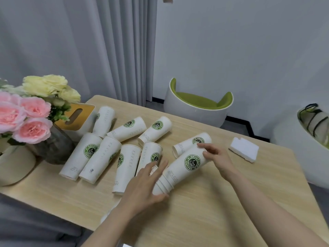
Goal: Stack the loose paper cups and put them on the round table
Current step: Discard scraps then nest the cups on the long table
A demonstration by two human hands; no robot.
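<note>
A nested stack of white paper cups (181, 168) with a green coffee logo lies on its side on the wooden table (204, 220). My left hand (147, 182) grips the stack's narrow bottom end. At the wide rim end, my right hand (215, 155) holds the outermost cup. Several loose cups of the same kind lie scattered on their sides: one (188, 145) just behind the stack, two (149, 157) (126, 168) beside my left hand, others (154, 129) further left and back.
A vase of pink and yellow flowers (33, 107) and a tissue box (78, 116) stand at the table's left. A white foam block (243, 148) lies at the right. A white and green round chair (197, 104) stands behind the table; another one (313, 139) at the right edge.
</note>
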